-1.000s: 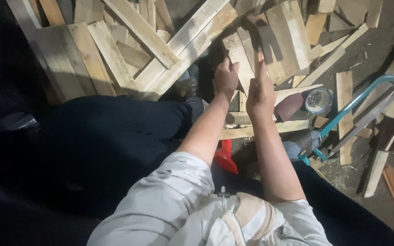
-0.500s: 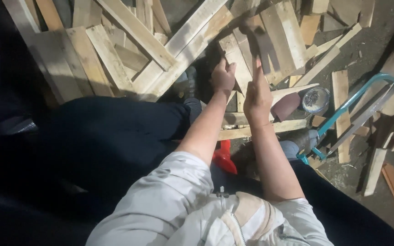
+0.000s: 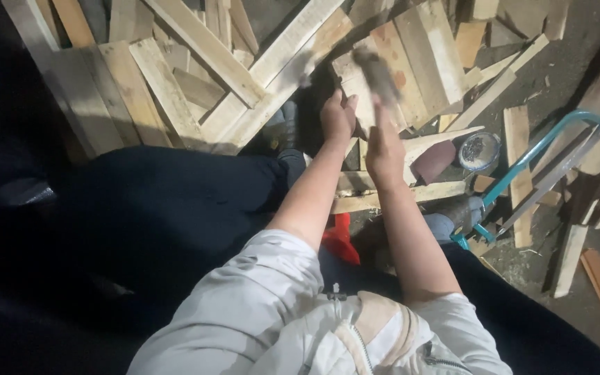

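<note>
- Left hand (image 3: 338, 117): stretched out over the wood pile, fingers curled against a small pale block (image 3: 359, 97); whether gripped or only touched, could not tell.
- Right hand (image 3: 385, 142): just beside the left, at its 4 o'clock, fingers straight and together, palm turned toward the left hand, tips up against a blurred dark object (image 3: 376, 73); grip on it not clear.
- Block: between the two hands, at 12 o'clock from the body, above the planks (image 3: 175, 83).
- Planks: heaped loosely from 9 to 2 o'clock, crossing one another.
- Round tin (image 3: 479, 151): at 3 o'clock of the right hand, on the ground, near a dark red pad (image 3: 433, 161).
- Teal-framed saw (image 3: 532, 177): slanted at 4 o'clock of the tin.
- Red object (image 3: 339, 239): between the forearms, low by the knees.
</note>
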